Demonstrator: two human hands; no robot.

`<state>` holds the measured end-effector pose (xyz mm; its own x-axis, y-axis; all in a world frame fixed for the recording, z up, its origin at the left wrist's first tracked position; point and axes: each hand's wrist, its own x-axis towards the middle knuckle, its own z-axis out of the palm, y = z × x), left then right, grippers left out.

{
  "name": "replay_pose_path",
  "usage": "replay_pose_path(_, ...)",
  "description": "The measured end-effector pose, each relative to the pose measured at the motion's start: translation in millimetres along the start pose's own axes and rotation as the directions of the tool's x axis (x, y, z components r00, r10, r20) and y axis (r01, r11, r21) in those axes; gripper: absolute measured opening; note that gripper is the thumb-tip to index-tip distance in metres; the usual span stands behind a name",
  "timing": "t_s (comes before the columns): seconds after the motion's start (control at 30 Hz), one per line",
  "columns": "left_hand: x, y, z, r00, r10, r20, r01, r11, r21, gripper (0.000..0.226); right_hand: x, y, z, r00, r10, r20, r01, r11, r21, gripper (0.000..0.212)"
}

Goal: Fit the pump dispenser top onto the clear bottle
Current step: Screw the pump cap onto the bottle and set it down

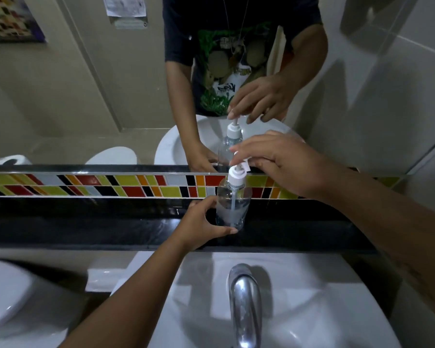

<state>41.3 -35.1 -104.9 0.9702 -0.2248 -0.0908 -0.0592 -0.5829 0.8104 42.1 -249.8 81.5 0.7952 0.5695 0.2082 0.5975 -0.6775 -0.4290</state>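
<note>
The clear plastic bottle point(232, 207) is stood upright on the glossy black stone ledge point(86, 222), at twelve o'clock from the chrome tap point(244, 302) of the white ceramic basin point(312, 310). Its lower body is cupped at nine o'clock by the left hand point(201, 224), thumb and fingers wrapped around it. The white plastic pump dispenser top point(236, 175) is already seated on the neck, its dip tube seen inside; its nozzle is pinched by the right hand point(284, 164). If the collar is cross-threaded or left loose, leakage is likely; uneven downward force could tip the bottle toward the basin.
</note>
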Motion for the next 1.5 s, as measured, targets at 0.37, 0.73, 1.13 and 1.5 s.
replay_pose_path(0.37,-5,-8,-5,0.999,-0.039,-0.032,0.038,0.999,-0.028,0.078,10,-5,21,0.991,-0.024,-0.130,0.037,0.995,0.095,0.038)
replay_pose_path(0.73,-12,-2,-12,0.999,-0.031,-0.009,0.030,0.995,-0.094,0.104,-4,-8,23,0.967,0.187,-0.174,-0.126,0.941,0.313,0.068)
replay_pose_path(1.13,-33,-16,-23,0.997,-0.046,-0.058,0.040,0.994,-0.101,0.084,-74,43,146,0.791,0.612,0.010,-0.540,0.690,0.481,0.085)
replay_pose_path(1.5,-11,-15,-12,0.984,0.042,-0.174,-0.048,0.998,-0.029,0.048,-38,50,194,0.722,0.677,-0.143,-0.577,0.703,0.416,0.055)
